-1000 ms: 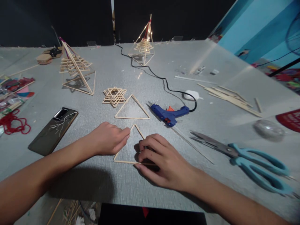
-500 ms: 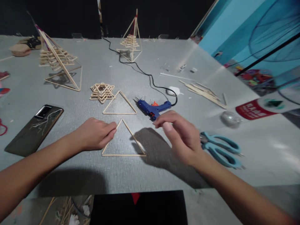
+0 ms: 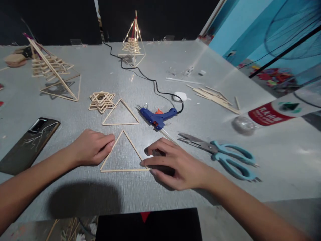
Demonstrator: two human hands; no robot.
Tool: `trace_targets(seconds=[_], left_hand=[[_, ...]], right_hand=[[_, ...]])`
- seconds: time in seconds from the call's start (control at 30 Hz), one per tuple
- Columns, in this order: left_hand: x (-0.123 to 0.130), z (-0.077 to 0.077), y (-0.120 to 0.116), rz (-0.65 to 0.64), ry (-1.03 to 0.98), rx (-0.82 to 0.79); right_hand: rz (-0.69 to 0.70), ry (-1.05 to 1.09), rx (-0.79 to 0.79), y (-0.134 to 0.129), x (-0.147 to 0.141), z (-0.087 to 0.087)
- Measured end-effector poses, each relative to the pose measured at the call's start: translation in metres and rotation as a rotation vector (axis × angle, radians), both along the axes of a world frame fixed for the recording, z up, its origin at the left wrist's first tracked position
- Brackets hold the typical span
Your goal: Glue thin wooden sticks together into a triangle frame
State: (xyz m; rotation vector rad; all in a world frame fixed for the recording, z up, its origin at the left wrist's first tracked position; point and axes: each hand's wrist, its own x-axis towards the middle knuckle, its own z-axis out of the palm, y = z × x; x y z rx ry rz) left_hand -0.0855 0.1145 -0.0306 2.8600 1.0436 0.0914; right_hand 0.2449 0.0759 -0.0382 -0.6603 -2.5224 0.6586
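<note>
A triangle of thin wooden sticks (image 3: 125,170) lies flat on the table in front of me. My left hand (image 3: 91,147) is closed, with its thumb and index finger on the triangle's left side. At the lower right corner, my right hand (image 3: 179,164) has its thumb and a fingertip on either side of the stick ends, while the other fingers curl above. Just beyond lies a second, smaller stick triangle (image 3: 120,124). It meets a stack of star-shaped stick frames (image 3: 102,102). A blue glue gun (image 3: 157,117) rests on its side past my right hand.
Light-blue-handled scissors (image 3: 225,154) lie right of my right hand, near a tipped plastic bottle (image 3: 273,113). Loose sticks (image 3: 213,97) are behind. A phone (image 3: 31,144) lies left. Two stick pyramids (image 3: 54,70) stand farther back; a black cord (image 3: 147,78) crosses the table.
My right hand has come down and left onto the triangle's lower right corner, uncovering the scissor blades. My left hand stays at the left side. Small lights now glow on the far pyramid.
</note>
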Motion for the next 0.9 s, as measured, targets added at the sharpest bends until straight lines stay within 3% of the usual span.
trace_targets(seconds=[0.9], left_hand=[[0.0017, -0.0005, -0.0007, -0.024, -0.048, -0.004]], right_hand=[[0.027, 0.018, 0.009, -0.0006, 0.0002, -0.0030]])
